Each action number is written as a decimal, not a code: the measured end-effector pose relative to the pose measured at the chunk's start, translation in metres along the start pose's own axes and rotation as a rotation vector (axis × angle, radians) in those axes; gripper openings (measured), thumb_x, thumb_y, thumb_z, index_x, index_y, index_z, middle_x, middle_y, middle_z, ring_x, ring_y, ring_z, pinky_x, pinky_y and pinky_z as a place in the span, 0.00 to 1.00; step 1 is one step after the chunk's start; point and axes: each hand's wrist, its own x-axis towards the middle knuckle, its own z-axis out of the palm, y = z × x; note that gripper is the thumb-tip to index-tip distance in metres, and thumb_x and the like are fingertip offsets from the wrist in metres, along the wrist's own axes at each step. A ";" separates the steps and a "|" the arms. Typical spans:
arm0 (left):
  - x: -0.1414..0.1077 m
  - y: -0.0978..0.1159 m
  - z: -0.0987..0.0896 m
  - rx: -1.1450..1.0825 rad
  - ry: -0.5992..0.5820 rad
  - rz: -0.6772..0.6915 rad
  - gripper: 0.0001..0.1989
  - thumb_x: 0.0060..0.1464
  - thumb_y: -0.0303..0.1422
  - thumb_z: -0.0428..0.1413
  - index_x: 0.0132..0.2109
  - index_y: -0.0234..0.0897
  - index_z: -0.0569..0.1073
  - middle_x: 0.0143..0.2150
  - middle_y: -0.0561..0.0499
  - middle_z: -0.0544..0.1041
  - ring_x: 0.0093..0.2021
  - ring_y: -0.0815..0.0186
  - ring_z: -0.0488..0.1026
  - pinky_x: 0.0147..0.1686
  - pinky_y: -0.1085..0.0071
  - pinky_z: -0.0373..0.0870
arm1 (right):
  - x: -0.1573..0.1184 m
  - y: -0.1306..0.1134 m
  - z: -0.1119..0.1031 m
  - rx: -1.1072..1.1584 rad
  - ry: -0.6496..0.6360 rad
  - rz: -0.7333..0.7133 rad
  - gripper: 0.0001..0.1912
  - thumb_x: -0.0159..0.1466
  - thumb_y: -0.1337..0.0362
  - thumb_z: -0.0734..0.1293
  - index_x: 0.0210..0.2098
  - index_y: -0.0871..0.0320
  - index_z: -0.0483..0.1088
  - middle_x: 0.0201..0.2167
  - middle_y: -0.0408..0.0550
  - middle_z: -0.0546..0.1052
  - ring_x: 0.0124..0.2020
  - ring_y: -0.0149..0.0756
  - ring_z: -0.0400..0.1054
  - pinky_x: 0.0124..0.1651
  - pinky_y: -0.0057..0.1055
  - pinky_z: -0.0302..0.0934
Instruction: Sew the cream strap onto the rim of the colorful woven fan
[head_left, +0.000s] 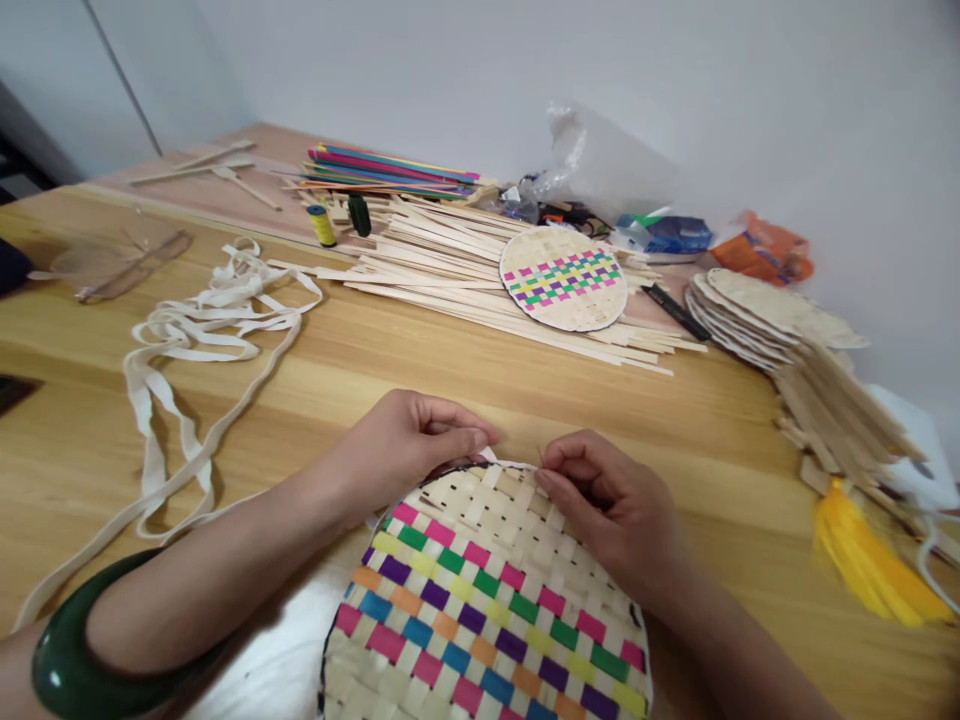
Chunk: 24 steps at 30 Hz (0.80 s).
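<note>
A round woven panel (pixel 480 600) with pink, green, yellow, purple, orange and blue strips lies at the bottom centre, its rim partly edged in white tape. My left hand (pixel 431 435) pinches the white tape (pixel 487 455) at the panel's top edge. Right of it, my right hand (pixel 600 490) has thumb and forefinger closed at the same rim, with a thin needle-like tip showing above the fingers. More white tape (pixel 214 455) lies in loose loops on the table at the left.
Behind are pale strips (pixel 450 270), a smaller woven disc (pixel 562 278), coloured strips (pixel 390 170) and a yellow thread spool (pixel 322 226). Stacked fans (pixel 772 315) and a yellow tassel (pixel 870 560) lie right; glasses (pixel 135 265) lie left.
</note>
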 end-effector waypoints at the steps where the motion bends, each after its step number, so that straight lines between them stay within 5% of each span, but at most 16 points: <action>1: 0.001 -0.002 0.000 0.030 0.013 0.038 0.04 0.51 0.31 0.62 0.34 0.38 0.82 0.26 0.54 0.81 0.24 0.76 0.72 0.22 0.85 0.63 | 0.000 0.000 0.000 0.008 0.003 0.000 0.04 0.65 0.64 0.62 0.34 0.55 0.63 0.20 0.36 0.64 0.20 0.25 0.55 0.21 0.21 0.49; 5: 0.006 -0.006 -0.005 0.059 -0.027 0.120 0.06 0.52 0.32 0.62 0.38 0.39 0.81 0.29 0.54 0.82 0.27 0.73 0.74 0.25 0.83 0.65 | 0.001 0.000 0.001 0.041 0.030 -0.012 0.04 0.65 0.64 0.63 0.33 0.55 0.63 0.19 0.36 0.64 0.19 0.24 0.54 0.20 0.21 0.48; 14: 0.003 0.005 -0.017 0.147 -0.297 0.058 0.08 0.54 0.37 0.60 0.38 0.42 0.82 0.36 0.54 0.83 0.34 0.70 0.76 0.34 0.79 0.70 | 0.001 0.000 0.000 0.031 0.050 -0.012 0.05 0.65 0.63 0.63 0.33 0.56 0.64 0.19 0.36 0.65 0.19 0.24 0.54 0.20 0.21 0.48; 24: -0.001 0.008 -0.012 0.136 -0.216 -0.023 0.05 0.48 0.34 0.64 0.33 0.39 0.82 0.26 0.55 0.79 0.24 0.73 0.70 0.24 0.82 0.64 | 0.004 0.001 0.002 0.054 0.086 0.015 0.04 0.64 0.63 0.63 0.32 0.56 0.64 0.19 0.37 0.66 0.20 0.26 0.57 0.21 0.22 0.51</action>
